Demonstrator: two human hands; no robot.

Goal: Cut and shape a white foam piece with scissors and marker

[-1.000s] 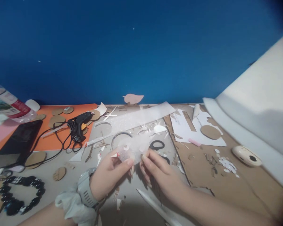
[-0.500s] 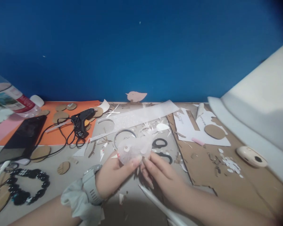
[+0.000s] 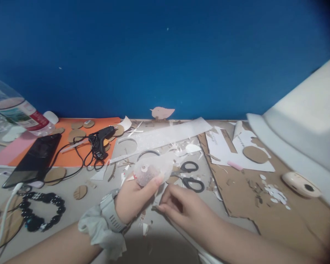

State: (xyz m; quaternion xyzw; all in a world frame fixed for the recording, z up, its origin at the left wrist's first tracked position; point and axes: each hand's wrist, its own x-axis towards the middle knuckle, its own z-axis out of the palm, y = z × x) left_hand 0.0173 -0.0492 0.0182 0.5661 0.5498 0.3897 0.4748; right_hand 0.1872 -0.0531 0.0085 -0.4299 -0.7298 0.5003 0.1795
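Observation:
My left hand (image 3: 139, 196), with a pale watch and scrunchie on its wrist, pinches a translucent white sheet piece (image 3: 166, 163) between thumb and fingers. A roundish pinkish part with a small white spot shows at the piece's left side. My right hand (image 3: 183, 207) is curled close by, thumb and finger pressed together just below the piece. A narrow pale strip seems to run between the hands, but what the right fingertips hold is unclear. Beyond the right hand lie black-handled scissors (image 3: 191, 176), blades partly hidden behind the piece.
A black glue gun (image 3: 100, 141) lies on orange paper (image 3: 66, 156) at left, near a phone (image 3: 34, 159), bottle (image 3: 30, 115) and beaded bracelet (image 3: 42, 211). A long translucent strip (image 3: 178, 134) and scraps lie behind the hands. Cardboard (image 3: 236, 198) with cut paper (image 3: 218, 150) lies right.
My right hand has moved down and away from the translucent piece, its fingers curling. The scissors show more fully now. The whole view has shifted slightly.

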